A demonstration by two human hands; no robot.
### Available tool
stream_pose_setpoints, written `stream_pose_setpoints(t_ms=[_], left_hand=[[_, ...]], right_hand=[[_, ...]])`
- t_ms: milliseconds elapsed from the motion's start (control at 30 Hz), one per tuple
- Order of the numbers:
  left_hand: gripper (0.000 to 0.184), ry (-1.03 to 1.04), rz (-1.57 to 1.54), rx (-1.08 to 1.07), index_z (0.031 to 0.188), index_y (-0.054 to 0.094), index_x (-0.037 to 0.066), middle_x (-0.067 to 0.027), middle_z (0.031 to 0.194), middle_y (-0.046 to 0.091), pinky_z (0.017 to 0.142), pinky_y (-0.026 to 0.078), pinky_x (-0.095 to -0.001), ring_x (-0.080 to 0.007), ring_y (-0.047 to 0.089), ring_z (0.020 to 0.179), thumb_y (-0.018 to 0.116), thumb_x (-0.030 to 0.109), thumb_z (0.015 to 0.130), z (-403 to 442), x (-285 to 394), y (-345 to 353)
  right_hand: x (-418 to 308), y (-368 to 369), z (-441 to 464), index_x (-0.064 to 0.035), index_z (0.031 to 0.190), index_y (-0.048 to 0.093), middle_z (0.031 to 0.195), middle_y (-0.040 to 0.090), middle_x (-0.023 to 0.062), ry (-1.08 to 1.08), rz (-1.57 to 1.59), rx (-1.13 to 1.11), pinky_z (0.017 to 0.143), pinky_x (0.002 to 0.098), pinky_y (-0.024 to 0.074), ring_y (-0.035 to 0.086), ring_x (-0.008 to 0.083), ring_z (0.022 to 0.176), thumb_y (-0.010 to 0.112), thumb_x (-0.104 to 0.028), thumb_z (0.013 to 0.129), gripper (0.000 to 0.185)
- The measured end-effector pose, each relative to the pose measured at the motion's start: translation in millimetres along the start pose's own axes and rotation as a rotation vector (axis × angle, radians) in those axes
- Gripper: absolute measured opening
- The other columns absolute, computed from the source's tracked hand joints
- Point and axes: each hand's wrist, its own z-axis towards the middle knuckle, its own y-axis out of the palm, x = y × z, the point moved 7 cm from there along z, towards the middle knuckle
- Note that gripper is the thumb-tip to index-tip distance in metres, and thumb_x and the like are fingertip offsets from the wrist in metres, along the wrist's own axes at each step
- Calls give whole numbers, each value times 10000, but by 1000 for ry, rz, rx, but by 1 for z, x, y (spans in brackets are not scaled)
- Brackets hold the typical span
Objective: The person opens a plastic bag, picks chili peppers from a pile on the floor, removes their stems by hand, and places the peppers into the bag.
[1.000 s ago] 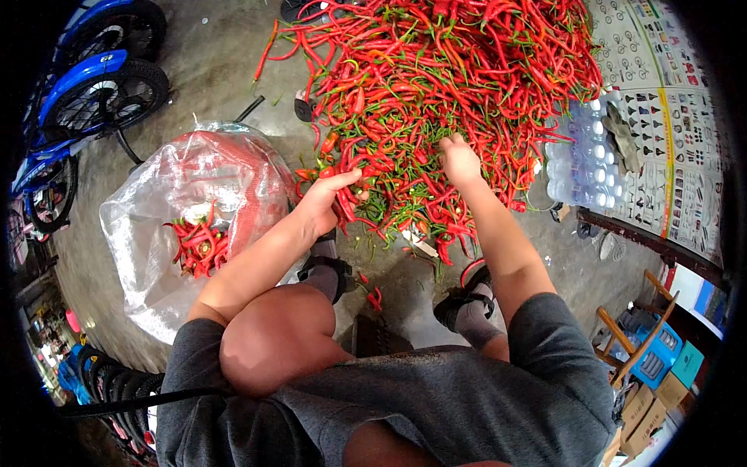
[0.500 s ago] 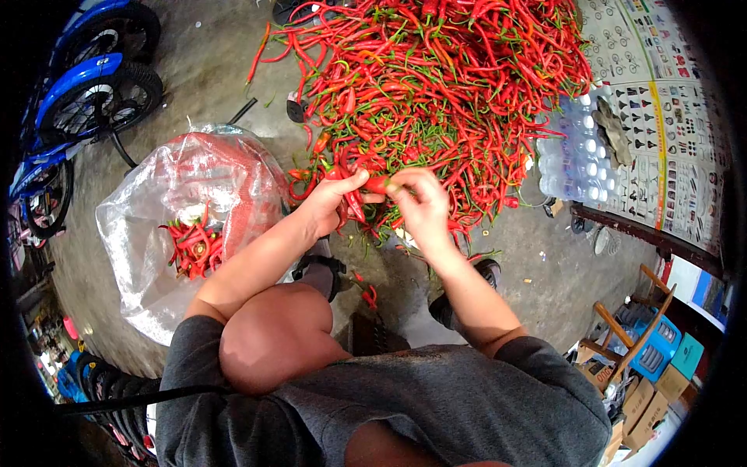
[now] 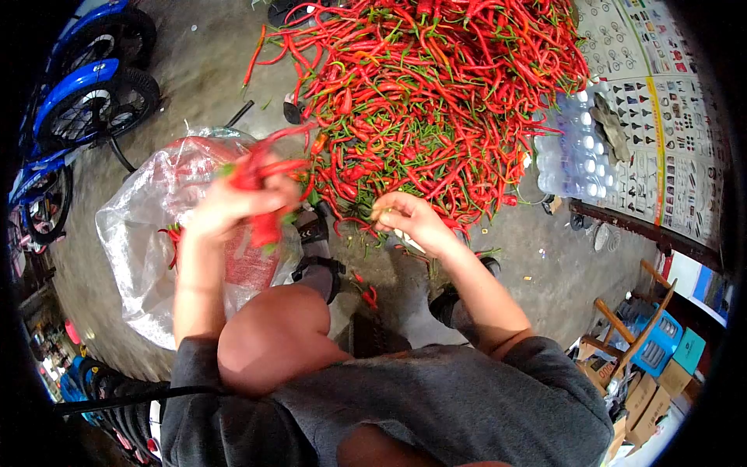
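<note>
Several red chili peppers (image 3: 261, 175) are clutched in my left hand (image 3: 241, 204), which is smeared by motion above the near side of a clear plastic bag (image 3: 132, 257). Part of a red woven lining shows in that bag, and a few chilies inside it peek out beside my wrist. At the lower edge of a big heap of red chilies with green stems (image 3: 436, 101), my right hand (image 3: 408, 222) has thumb and fingertips pinched together. Whatever sits between those fingertips is too small to make out.
Blue bicycles (image 3: 85, 101) stand at the left. Shrink-wrapped water bottles (image 3: 580, 148) are right of the heap, beside a printed parts poster (image 3: 677, 148). A wooden chair frame (image 3: 638, 335) and cardboard boxes (image 3: 646, 405) lie at lower right. Loose chilies (image 3: 369, 296) lie between my feet.
My left hand has swung left from the heap's edge to above the bag, carrying its chilies. My right hand has come away from them and dropped slightly lower, still pinched.
</note>
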Motion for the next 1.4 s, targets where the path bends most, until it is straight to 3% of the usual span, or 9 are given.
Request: stream_pose_setpoints(t_ms=[200, 267, 367, 567, 900, 1100, 1233, 1300, 1400], left_hand=[[308, -314, 858, 379, 883, 544, 16, -74, 791, 618, 686, 480, -367, -219, 614, 726, 713, 150, 663, -97, 14, -115], [411, -649, 1816, 506, 981, 564, 36, -106, 851, 639, 709, 483, -394, -277, 621, 791, 727, 166, 627, -111, 0, -147], [480, -632, 1710, 475, 1037, 569, 60, -136, 890, 630, 724, 473, -422, -310, 598, 851, 736, 188, 606, -105, 1, -123], [263, 264, 1718, 527, 994, 592, 63, -131, 880, 628, 710, 480, -382, -311, 597, 823, 625, 188, 764, -51, 43, -19], [377, -428, -318, -229, 1180, 488, 46, -80, 1005, 604, 723, 495, -292, -160, 594, 847, 481, 306, 908, 81, -121, 75], [166, -180, -282, -97, 968, 526, 69, 10, 730, 492, 606, 434, -249, -97, 482, 645, 448, 208, 923, 85, -117, 68], [179, -211, 7, -187, 955, 527, 75, 55, 678, 417, 529, 365, -205, -52, 398, 571, 433, 226, 925, 77, -116, 74], [214, -80, 162, -259, 893, 522, 130, 107, 619, 303, 452, 174, -187, -19, 235, 513, 466, 336, 911, 72, -107, 85], [199, -149, 193, -314, 901, 539, 107, 84, 662, 405, 490, 292, -193, -31, 358, 562, 473, 295, 914, 70, -120, 82]], right_hand=[[24, -124, 3, -6, 940, 604, 913, 604, 178, -142, -1081, 491, 761, 368, 478, 595, 311, 857, 549, -54, 778, 177], [10, -142, 12, -40, 935, 616, 930, 589, 182, -243, -1181, 608, 827, 396, 438, 552, 338, 922, 494, -45, 759, 214], [11, -147, 30, -71, 957, 624, 1027, 568, 148, -199, -1411, 615, 858, 396, 420, 516, 309, 1002, 533, -74, 750, 226], [11, -133, 37, -83, 936, 615, 982, 519, 90, -15, -1801, 425, 843, 410, 403, 473, 251, 1013, 534, -132, 767, 194], [-88, 10, -31, -43, 887, 568, 879, 548, 101, -917, -1016, 425, 726, 351, 450, 546, 278, 838, 673, -29, 669, 243], [-79, 18, -24, -38, 904, 561, 865, 568, 90, -796, -815, 332, 714, 309, 468, 570, 214, 796, 645, -21, 720, 203], [-41, -32, 2, -6, 944, 542, 774, 561, 30, -258, 312, 440, 584, 229, 436, 530, 94, 648, 541, -119, 873, 133], [-40, -34, 4, -15, 915, 550, 704, 532, 6, -244, 262, 383, 532, 212, 389, 476, 69, 590, 532, -127, 877, 120], [-34, -32, 1, -43, 842, 564, 640, 494, -35, -170, 137, 296, 509, 197, 335, 422, 55, 543, 534, -131, 876, 98]])
